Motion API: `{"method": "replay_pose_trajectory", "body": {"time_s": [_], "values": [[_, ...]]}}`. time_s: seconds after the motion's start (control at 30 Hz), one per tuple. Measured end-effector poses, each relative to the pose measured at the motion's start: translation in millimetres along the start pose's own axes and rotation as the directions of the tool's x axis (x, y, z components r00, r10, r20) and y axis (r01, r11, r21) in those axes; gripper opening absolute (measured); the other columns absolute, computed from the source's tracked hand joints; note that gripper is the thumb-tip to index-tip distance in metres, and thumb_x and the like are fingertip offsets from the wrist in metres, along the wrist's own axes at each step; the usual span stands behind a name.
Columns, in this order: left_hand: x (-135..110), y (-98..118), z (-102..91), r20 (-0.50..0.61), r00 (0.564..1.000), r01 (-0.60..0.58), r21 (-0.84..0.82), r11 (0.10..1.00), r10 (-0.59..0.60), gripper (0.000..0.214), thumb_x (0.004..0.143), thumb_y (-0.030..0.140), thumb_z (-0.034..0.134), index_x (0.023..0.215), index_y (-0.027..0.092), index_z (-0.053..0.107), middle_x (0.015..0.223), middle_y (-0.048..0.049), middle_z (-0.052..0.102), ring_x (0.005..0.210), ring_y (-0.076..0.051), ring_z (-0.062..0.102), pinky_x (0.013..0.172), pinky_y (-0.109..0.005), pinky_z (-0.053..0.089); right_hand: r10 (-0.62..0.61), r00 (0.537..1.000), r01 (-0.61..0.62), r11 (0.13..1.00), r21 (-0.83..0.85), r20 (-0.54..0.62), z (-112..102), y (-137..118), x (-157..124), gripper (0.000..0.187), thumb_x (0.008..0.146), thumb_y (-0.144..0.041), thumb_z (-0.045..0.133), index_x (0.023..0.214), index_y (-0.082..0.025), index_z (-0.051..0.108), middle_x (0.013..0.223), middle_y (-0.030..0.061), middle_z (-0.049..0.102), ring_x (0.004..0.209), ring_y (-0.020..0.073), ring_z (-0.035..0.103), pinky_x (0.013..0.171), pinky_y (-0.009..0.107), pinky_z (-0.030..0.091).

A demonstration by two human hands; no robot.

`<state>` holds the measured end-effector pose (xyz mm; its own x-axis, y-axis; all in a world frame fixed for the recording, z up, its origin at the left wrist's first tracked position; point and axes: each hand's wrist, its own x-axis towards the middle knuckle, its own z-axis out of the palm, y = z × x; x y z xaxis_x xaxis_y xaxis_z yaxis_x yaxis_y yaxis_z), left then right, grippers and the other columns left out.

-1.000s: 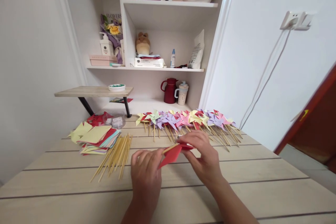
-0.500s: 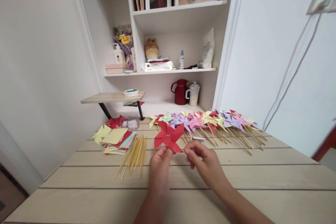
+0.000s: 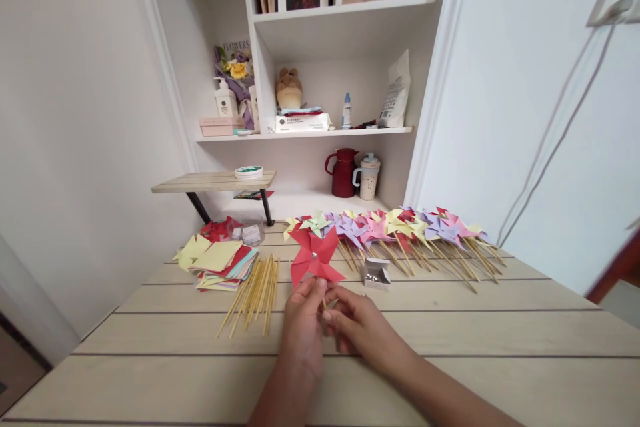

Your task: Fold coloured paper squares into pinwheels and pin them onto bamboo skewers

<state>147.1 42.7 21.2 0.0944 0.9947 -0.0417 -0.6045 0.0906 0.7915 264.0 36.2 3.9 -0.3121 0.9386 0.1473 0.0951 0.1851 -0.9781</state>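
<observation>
The red pinwheel (image 3: 315, 256) is held above the tabletop (image 3: 500, 340), left hand (image 3: 304, 320) pinching beneath its blades (image 3: 327, 271), fingers of the right hand (image 3: 359, 325) closed about the stick (image 3: 324, 303); light pressure should keep the blades uncreased.

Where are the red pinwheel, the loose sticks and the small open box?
Red pinwheel (image 3: 314, 255): head view, on its center pin.
Loose sticks (image 3: 257, 287): head view, middle of the bunch.
Small open box (image 3: 379, 285): head view, its front wall.
</observation>
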Motion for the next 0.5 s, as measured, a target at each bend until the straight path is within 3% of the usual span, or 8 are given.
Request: {"method": "replay_pose_trajectory", "body": {"time_s": [0.13,0.3,0.5], "values": [[-0.5,1.4,-1.1,0.001,1.0,0.012,-0.021,1.0,-0.012,0.035,0.064,0.038,0.086,0.079,0.014,0.066,0.073,-0.0015,0.067,0.052,-0.008,0.054,0.044,-0.019,0.037,0.045,0.997,-0.045,0.999,-0.009,-0.058,4.1,-3.9,-0.4,0.03,0.089,-0.042,0.058,0.072,-0.018,0.054,0.059,-0.0039,0.058,0.039,0.0062,0.047,0.04,0.018,0.032],[2.0,3.0,-2.6,0.045,0.998,0.035,0.002,0.999,-0.035,0.032,0.065,0.037,0.085,0.079,0.013,0.067,0.072,-0.0004,0.065,0.052,-0.008,0.053,0.043,-0.02,0.04,0.062,0.995,-0.059,0.997,0.044,-0.08,3.0,-1.4,3.4,0.032,0.088,-0.045,0.056,0.07,-0.018,0.056,0.056,-0.0036,0.058,0.038,0.0067,0.047,0.037,0.017,0.031],[4.1,4.2,-2.8,0.005,0.998,0.065,0.054,0.996,-0.065,0.037,0.058,0.039,0.088,0.076,0.012,0.069,0.066,0.0005,0.063,0.051,-0.009,0.053,0.043,-0.021,0.043,0.115,0.99,-0.105,0.987,0.124,-0.08,0.5,1.5,7.2,0.029,0.082,-0.044,0.058,0.069,-0.018,0.057,0.05,-0.0052,0.055,0.034,0.0066,0.044,0.035,0.018,0.031]]}}
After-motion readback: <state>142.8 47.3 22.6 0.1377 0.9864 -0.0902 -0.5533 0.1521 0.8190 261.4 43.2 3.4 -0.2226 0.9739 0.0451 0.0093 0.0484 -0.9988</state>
